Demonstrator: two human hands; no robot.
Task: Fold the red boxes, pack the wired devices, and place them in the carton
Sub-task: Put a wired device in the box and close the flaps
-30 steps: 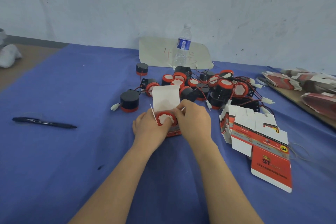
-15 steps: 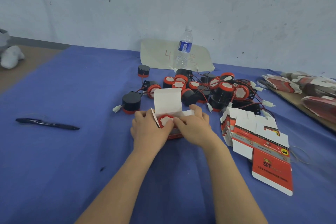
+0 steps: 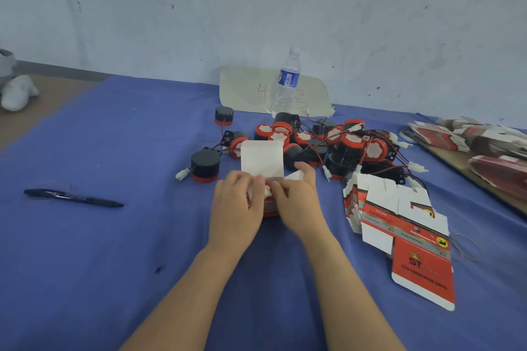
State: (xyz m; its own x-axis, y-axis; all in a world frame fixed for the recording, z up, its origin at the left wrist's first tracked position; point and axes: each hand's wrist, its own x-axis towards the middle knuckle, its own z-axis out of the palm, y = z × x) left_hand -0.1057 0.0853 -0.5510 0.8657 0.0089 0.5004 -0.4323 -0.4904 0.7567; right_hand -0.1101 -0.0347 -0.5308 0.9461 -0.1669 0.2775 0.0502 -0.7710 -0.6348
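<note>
Two bare hands meet at the centre of a blue-covered table (image 3: 114, 265). The left hand (image 3: 236, 205) and the right hand (image 3: 296, 202) each curl round opposite sides of a small red box (image 3: 269, 208). Their fingertips pinch inward at its open top, seemingly to fold the side flaps over the packed device (image 3: 267, 191), which shows only as a sliver of red and white between the thumbs.

The box stands on the cloth, so the table bears it while the fingers work. Its white lid flap (image 3: 262, 161) stands upright behind the fingers, out of the way, and is likely to be tucked in last.

Just beyond lies a tangled heap of wired devices (image 3: 342, 145), black and red, within easy reach for the next box. One lone device (image 3: 205, 164) sits apart to the left. Flat box blanks (image 3: 399, 222) fan out beside the right forearm, ready to take, and a further stack of blanks (image 3: 484, 145) lies at the far right.

A water bottle (image 3: 286, 85) and a pen (image 3: 72, 197) sit clear of the work. No carton is in view.
</note>
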